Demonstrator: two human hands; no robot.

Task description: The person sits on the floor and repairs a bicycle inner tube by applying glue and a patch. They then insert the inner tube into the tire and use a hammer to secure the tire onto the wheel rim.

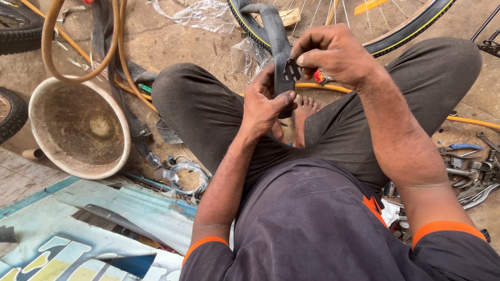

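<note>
I sit cross-legged on the ground. My left hand (pixel 264 101) grips a black rubber inner tube (pixel 272 31) that loops up toward a bicycle wheel (pixel 411 28). My right hand (pixel 333 52) pinches a small dark patch (pixel 290 71) against the tube, just above my left thumb. Both hands are close together over my knees. My bare foot (pixel 302 112) shows below the hands.
A dirty white basin (pixel 78 127) stands at the left, with tan hose (pixel 78 57) looped above it. Tyres (pixel 13 112) lie at the far left. Hand tools (pixel 469 166) are piled at the right. A coil of wire (pixel 185 174) and a painted board (pixel 94 229) lie lower left.
</note>
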